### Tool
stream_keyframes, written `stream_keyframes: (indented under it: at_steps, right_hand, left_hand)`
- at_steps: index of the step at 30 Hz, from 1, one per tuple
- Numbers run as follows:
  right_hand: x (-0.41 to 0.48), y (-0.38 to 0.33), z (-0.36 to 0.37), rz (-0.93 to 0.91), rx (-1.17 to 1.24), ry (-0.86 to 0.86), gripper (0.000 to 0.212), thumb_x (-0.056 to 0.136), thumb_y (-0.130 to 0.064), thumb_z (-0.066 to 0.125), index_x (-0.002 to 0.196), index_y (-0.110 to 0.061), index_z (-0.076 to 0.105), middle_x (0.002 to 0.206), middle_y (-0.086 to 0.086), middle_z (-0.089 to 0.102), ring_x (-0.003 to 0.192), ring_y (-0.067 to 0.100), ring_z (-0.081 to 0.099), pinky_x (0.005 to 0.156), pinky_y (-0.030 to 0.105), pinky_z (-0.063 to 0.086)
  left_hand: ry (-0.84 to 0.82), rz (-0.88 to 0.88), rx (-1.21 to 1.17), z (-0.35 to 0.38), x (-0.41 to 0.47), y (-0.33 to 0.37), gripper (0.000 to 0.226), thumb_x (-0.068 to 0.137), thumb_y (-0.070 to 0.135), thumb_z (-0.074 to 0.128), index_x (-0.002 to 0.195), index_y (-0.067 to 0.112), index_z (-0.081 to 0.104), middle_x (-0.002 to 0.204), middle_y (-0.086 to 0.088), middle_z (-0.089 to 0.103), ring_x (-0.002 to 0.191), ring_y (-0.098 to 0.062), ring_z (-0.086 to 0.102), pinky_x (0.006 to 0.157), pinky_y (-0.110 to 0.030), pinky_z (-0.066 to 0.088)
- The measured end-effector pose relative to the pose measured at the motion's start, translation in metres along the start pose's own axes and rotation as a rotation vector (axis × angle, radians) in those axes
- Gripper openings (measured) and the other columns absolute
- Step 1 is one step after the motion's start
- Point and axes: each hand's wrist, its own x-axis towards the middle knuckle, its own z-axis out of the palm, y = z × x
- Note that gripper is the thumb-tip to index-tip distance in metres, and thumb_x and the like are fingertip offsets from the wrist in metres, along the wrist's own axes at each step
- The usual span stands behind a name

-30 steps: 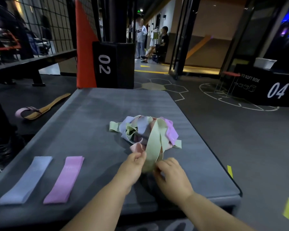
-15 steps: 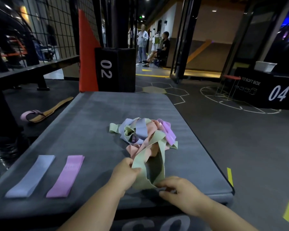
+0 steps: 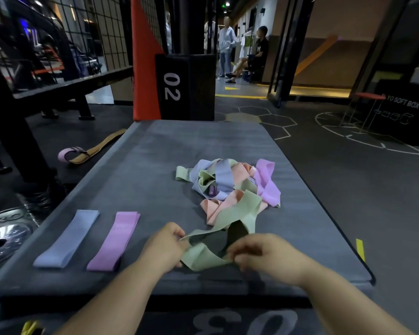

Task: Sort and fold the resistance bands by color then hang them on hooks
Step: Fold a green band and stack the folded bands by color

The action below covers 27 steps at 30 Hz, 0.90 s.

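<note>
Right, both hands are on the green band [image 3: 203,259]: the left hand [image 3: 166,245] pinches one edge of the open loop, and the right hand [image 3: 264,255] has its fingers curled onto the near fold. The band sits at the near edge of the mat [image 3: 143,165], with its long axis running from the hands out toward 1 o'clock. Its far end lies across the near side of the pile [image 3: 223,175]. By my read, the pull has to come back toward 6 o'clock to free it from the tangle. At 9 o'clock from the left hand lie a lilac band [image 3: 68,238] and a pink band [image 3: 114,240], flat, side by side and not touching, both running 7 to 1. The left hand is nearer that row, so the open spot just right of the pink band looks like the place for green.
</note>
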Motion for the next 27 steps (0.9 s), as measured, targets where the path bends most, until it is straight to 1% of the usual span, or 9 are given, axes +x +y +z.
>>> stream_keyframes:
  at_steps: [3, 6, 9, 13, 17, 19, 21, 24, 27]
  right_hand:
    - [0.016, 0.016, -0.010, 0.063, 0.088, 0.325, 0.014, 0.087, -0.015, 0.068, 0.089, -0.028, 0.070, 0.088, -0.007, 0.073, 0.075, 0.004, 0.065, 0.085, 0.028, 0.054]
    - [0.029, 0.032, -0.020, 0.145, 0.052, 0.540, 0.014, 0.088, -0.019, 0.066, 0.098, -0.030, 0.063, 0.106, -0.007, 0.067, 0.096, 0.010, 0.064, 0.085, 0.027, 0.049]
    - [0.043, 0.046, -0.026, 0.164, 0.000, 0.563, 0.029, 0.090, -0.023, 0.059, 0.118, -0.032, 0.056, 0.120, -0.001, 0.057, 0.098, 0.012, 0.059, 0.074, 0.025, 0.043]
    - [0.060, 0.052, -0.024, 0.130, -0.004, 0.564, 0.041, 0.093, -0.024, 0.054, 0.131, -0.039, 0.051, 0.131, 0.000, 0.047, 0.107, 0.015, 0.053, 0.079, 0.022, 0.043]
    - [0.071, 0.048, -0.020, 0.087, -0.084, 0.545, 0.043, 0.096, -0.016, 0.051, 0.136, -0.030, 0.051, 0.145, -0.002, 0.038, 0.110, 0.016, 0.051, 0.104, 0.028, 0.037]
    - [0.074, 0.047, -0.019, 0.114, -0.135, 0.529, 0.044, 0.096, -0.015, 0.048, 0.138, -0.027, 0.049, 0.143, -0.001, 0.042, 0.120, 0.023, 0.047, 0.109, 0.034, 0.034]
    - [0.075, 0.046, -0.017, 0.118, -0.142, 0.528, 0.042, 0.097, -0.018, 0.049, 0.138, -0.029, 0.050, 0.131, -0.004, 0.052, 0.121, 0.025, 0.048, 0.106, 0.033, 0.037]
    - [0.072, 0.044, -0.017, 0.137, -0.085, 0.578, 0.040, 0.095, -0.022, 0.054, 0.134, -0.027, 0.055, 0.125, -0.001, 0.060, 0.113, 0.021, 0.057, 0.092, 0.030, 0.044]
    - [0.062, 0.042, -0.023, 0.201, 0.039, 0.721, 0.031, 0.092, -0.022, 0.060, 0.123, -0.021, 0.064, 0.108, 0.003, 0.067, 0.092, 0.017, 0.059, 0.079, 0.026, 0.043]
  left_hand:
    - [-0.001, -0.008, 0.015, -0.006, 0.001, -0.003, 0.009, 0.087, 0.026, 0.062, 0.085, 0.022, 0.054, 0.081, -0.002, 0.066, 0.050, -0.018, 0.061, 0.046, -0.023, 0.045]
    - [-0.049, -0.028, -0.018, -0.005, -0.001, -0.004, 0.011, 0.089, 0.028, 0.063, 0.089, 0.020, 0.055, 0.087, -0.001, 0.063, 0.064, -0.020, 0.065, 0.059, -0.030, 0.057]
    - [-0.081, -0.022, -0.027, -0.005, -0.005, -0.002, 0.012, 0.090, 0.028, 0.061, 0.096, 0.019, 0.056, 0.092, -0.002, 0.063, 0.079, -0.020, 0.068, 0.067, -0.033, 0.060]
    - [-0.101, 0.006, 0.073, -0.006, -0.008, -0.004, 0.022, 0.088, 0.036, 0.063, 0.104, 0.023, 0.054, 0.094, 0.000, 0.063, 0.083, -0.021, 0.068, 0.075, -0.035, 0.059]
    - [-0.161, 0.032, 0.220, -0.007, -0.009, -0.006, 0.051, 0.069, 0.053, 0.075, 0.109, 0.031, 0.051, 0.098, 0.009, 0.064, 0.089, -0.013, 0.064, 0.079, -0.029, 0.052]
    - [-0.169, 0.059, 0.301, -0.006, -0.011, -0.006, 0.066, 0.062, 0.052, 0.080, 0.117, 0.032, 0.048, 0.100, 0.009, 0.064, 0.092, -0.012, 0.062, 0.078, -0.027, 0.048]
    - [-0.142, 0.086, 0.347, -0.004, -0.013, -0.004, 0.072, 0.062, 0.046, 0.082, 0.122, 0.032, 0.046, 0.100, 0.010, 0.063, 0.092, -0.012, 0.062, 0.078, -0.026, 0.047]
    - [-0.108, 0.106, 0.374, -0.002, -0.016, -0.002, 0.071, 0.065, 0.043, 0.081, 0.126, 0.034, 0.045, 0.096, 0.012, 0.063, 0.089, -0.011, 0.061, 0.074, -0.027, 0.045]
    - [-0.094, 0.098, 0.400, -0.003, -0.018, 0.001, 0.067, 0.069, 0.042, 0.079, 0.126, 0.035, 0.044, 0.088, 0.013, 0.059, 0.087, -0.013, 0.060, 0.069, -0.026, 0.040]
